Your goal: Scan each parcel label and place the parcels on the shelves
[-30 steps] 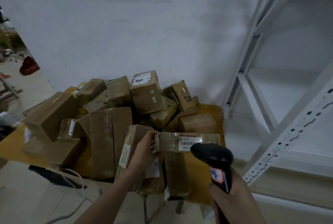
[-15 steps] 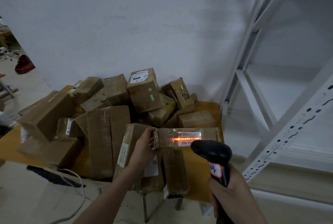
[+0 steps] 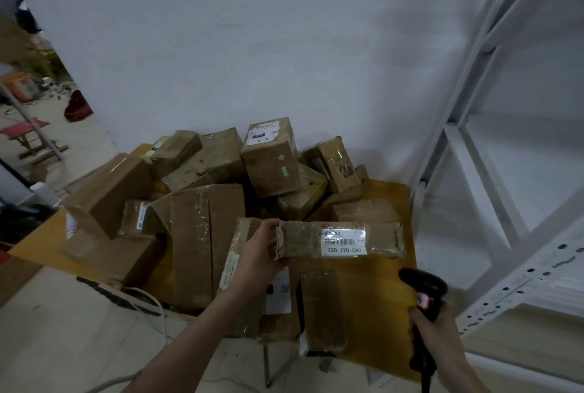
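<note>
My left hand (image 3: 260,255) grips the left end of a long, flat taped cardboard parcel (image 3: 384,238), held level above the table with its white barcode label (image 3: 343,241) facing me. My right hand (image 3: 437,337) holds a black handheld scanner (image 3: 422,290) lower right of the parcel, its head below the label and apart from it. No scan light shows on the label. A heap of brown cardboard parcels (image 3: 208,203) covers the yellow table (image 3: 390,269) behind and left of the held one.
A white metal shelf rack (image 3: 493,152) with bare shelves stands at the right, its perforated upright (image 3: 518,279) close to my right hand. A white wall is behind the table. A cable (image 3: 151,301) hangs at the table's front left. A doorway opens far left.
The red scan line seen on the label half a second ago is gone. My right hand has lowered the scanner down and to the right, away from the parcel. The left hand still holds the parcel.
</note>
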`<act>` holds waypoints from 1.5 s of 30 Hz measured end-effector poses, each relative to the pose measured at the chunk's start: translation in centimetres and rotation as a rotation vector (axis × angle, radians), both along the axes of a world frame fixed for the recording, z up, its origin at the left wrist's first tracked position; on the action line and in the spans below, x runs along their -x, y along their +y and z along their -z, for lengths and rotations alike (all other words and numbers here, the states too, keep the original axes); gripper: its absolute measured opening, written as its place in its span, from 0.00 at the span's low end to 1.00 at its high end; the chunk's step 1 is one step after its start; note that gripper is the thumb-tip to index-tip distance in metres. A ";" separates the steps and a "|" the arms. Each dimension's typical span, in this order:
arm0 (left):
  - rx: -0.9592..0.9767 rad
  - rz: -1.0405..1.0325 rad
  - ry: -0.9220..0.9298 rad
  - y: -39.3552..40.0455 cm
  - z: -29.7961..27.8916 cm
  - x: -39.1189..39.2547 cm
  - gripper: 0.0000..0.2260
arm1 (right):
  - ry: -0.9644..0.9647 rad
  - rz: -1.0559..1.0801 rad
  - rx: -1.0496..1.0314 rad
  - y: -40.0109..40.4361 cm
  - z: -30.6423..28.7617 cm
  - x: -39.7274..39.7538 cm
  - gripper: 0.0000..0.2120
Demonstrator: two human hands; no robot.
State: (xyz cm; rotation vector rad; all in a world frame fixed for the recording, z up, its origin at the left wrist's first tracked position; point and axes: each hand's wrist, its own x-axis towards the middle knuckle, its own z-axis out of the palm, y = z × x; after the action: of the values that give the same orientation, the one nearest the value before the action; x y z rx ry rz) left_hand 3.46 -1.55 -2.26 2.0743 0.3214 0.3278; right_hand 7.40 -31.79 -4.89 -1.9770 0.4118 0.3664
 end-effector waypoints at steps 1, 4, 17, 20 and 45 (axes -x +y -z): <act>-0.011 -0.004 -0.001 -0.1 -0.2 0.1 0.27 | 0.005 -0.040 0.033 0.1 1.8 -1.0 0.03; -0.030 0.001 0.006 -0.1 -0.5 0.3 0.27 | 0.007 -0.153 0.113 1.3 6.2 -3.3 0.04; 0.019 0.025 0.029 0.4 -0.7 -1.0 0.27 | 0.096 -0.197 0.069 5.5 16.0 -7.9 0.10; 0.009 0.057 0.021 0.8 -0.7 -1.5 0.28 | 0.115 -0.193 0.104 4.7 18.2 -8.2 0.14; 0.039 0.674 -0.063 0.3 -11.2 -7.5 0.36 | -0.729 -0.280 -0.235 -1.6 -16.4 2.8 0.26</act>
State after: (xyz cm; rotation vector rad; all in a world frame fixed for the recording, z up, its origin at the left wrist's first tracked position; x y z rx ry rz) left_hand 10.97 -1.24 8.90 1.9976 -0.4065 -0.0240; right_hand 4.62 -33.39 11.55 -1.7890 -0.3593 -0.1430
